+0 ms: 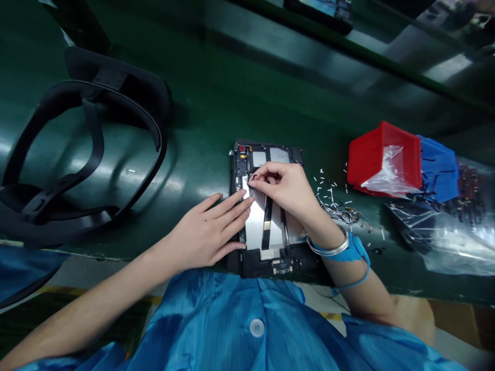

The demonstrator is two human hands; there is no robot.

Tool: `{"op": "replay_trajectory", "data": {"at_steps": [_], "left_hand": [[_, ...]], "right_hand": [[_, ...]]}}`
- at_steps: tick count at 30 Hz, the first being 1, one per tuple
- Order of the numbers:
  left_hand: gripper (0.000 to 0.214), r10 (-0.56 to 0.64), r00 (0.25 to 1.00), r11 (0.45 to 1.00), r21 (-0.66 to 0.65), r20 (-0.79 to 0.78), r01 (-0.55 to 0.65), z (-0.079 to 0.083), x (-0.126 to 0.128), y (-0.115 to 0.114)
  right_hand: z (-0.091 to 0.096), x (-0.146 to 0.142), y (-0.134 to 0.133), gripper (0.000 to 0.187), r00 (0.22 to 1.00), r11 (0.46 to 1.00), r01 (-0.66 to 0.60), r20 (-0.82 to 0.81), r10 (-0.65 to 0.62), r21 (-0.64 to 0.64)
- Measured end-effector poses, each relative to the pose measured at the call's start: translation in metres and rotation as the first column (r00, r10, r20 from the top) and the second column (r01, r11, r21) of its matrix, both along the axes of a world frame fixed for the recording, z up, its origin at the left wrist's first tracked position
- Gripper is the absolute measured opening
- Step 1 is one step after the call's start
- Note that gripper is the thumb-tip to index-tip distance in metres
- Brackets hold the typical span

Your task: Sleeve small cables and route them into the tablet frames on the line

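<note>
My left hand (211,226) lies flat and spread on the left edge of the opened tablet (257,229), fingers (235,202) straight and pressing down, gripping nothing. The tablet rests back-up at the near edge of the green bench (216,93), right in front of my blue coat (247,319), with its silver plate and boards exposed. My right hand (288,188) comes in from the right over the upper half, thumb and forefinger drawn narrow and pinched on a small dark piece (253,176) close to the top of the plate. I cannot make out what the piece is. A black flex strip (266,221) runs down the plate just below that pinch. I judge the step in hand to be fine placing or lifting of this piece at the tablet's upper left, with the left hand as a clamp. Any move from here calls for the left palm to hold the tablet dead flat while the right fingertips work in small, straight motions, clear of the strip. On my right wrist sit a silver bangle (328,251) and a blue wrist strap (353,250). To the right, small white bits (328,190) lie scattered near a red bin (381,149) with a clear bag in it, and a blue bin (439,167) stands just beside it. A black head strap (88,154) lies well apart on the left.
</note>
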State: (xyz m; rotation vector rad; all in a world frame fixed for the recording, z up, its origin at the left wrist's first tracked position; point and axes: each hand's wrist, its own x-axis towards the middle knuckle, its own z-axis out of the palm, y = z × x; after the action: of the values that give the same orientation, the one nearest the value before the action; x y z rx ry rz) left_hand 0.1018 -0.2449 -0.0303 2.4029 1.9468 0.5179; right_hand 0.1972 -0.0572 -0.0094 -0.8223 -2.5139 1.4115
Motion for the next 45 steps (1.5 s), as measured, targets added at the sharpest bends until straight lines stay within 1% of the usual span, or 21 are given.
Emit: {"op": "replay_trajectory", "data": {"at_steps": [3,6,11,15,18,20,22,24,26,28,30,33,35,36,39,42,45], "left_hand": [[0.050,-0.019,1.000,0.999,-0.032,0.025,0.020,-0.001,-0.002,0.001],[0.050,-0.021,1.000,0.999,-0.040,0.007,0.021,-0.001,-0.003,0.001],[0.050,-0.023,0.999,1.000,0.015,-0.045,0.024,0.001,-0.003,0.003],[0.043,-0.001,0.998,0.999,0.034,-0.066,0.004,0.005,-0.001,0.008],[0.040,0.020,0.995,0.998,0.059,-0.095,-0.015,0.008,-0.001,0.014],[0.040,0.035,0.994,0.998,0.061,-0.106,-0.029,0.009,-0.003,0.017],[0.039,0.045,0.994,0.998,0.056,-0.101,-0.039,0.010,-0.004,0.020],[0.039,0.056,0.995,0.997,0.056,-0.081,-0.052,0.008,-0.007,0.023],[0.038,0.074,0.996,0.995,0.068,-0.051,-0.070,0.006,-0.009,0.026],[0.038,0.094,0.996,0.993,0.074,-0.012,-0.092,0.005,-0.010,0.028],[0.038,0.116,0.992,0.991,0.062,0.056,-0.120,0.004,-0.010,0.026],[0.036,0.171,0.970,0.976,0.103,0.175,-0.191,0.004,-0.005,0.016],[0.034,0.201,0.958,0.959,0.159,0.205,-0.236,0.003,0.002,0.006],[0.034,0.208,0.959,0.954,0.177,0.192,-0.242,0.003,0.006,0.000],[0.037,0.201,0.976,0.962,0.172,0.090,-0.214,-0.001,0.017,-0.009],[0.041,0.199,0.980,0.970,0.144,-0.002,-0.197,-0.004,0.021,-0.008],[0.046,0.193,0.980,0.977,0.108,-0.054,-0.186,-0.005,0.019,-0.003]], "right_hand": [[-0.001,-0.001,-0.001,0.005,1.000,1.000,0.006,-0.002,-0.006,0.016],[-0.001,-0.001,-0.001,0.005,1.000,0.999,0.010,-0.005,-0.010,0.032],[-0.001,-0.001,-0.003,0.005,1.000,0.998,0.014,-0.016,-0.014,0.060],[-0.003,0.000,-0.005,0.006,1.000,0.994,0.002,-0.010,-0.001,0.108],[0.000,0.002,-0.005,0.005,1.000,0.983,0.011,0.015,-0.014,0.181],[0.005,0.005,-0.004,0.017,0.998,0.961,0.068,-0.013,-0.067,0.267],[0.014,0.013,-0.003,0.026,0.988,0.925,0.151,-0.092,-0.126,0.349],[0.026,0.025,-0.003,0.025,0.975,0.892,0.209,-0.159,-0.157,0.402],[0.036,0.041,-0.006,0.020,0.974,0.873,0.213,-0.171,-0.151,0.438],[0.043,0.058,-0.010,0.015,0.980,0.867,0.187,-0.154,-0.129,0.463],[0.042,0.073,-0.014,0.014,0.983,0.862,0.169,-0.145,-0.112,0.478],[0.031,0.083,-0.017,0.015,0.988,0.864,0.121,-0.141,-0.059,0.489],[0.021,0.077,-0.014,0.015,0.993,0.880,0.042,-0.115,0.015,0.473],[0.017,0.071,-0.011,0.015,0.994,0.889,0.004,-0.098,0.045,0.457],[0.013,0.041,0.000,0.014,0.997,0.921,-0.062,-0.027,0.079,0.384],[0.016,0.008,0.010,0.014,0.993,0.937,-0.115,0.074,0.096,0.329],[0.019,-0.013,0.014,0.010,0.979,0.940,-0.153,0.173,0.103,0.304]]}}
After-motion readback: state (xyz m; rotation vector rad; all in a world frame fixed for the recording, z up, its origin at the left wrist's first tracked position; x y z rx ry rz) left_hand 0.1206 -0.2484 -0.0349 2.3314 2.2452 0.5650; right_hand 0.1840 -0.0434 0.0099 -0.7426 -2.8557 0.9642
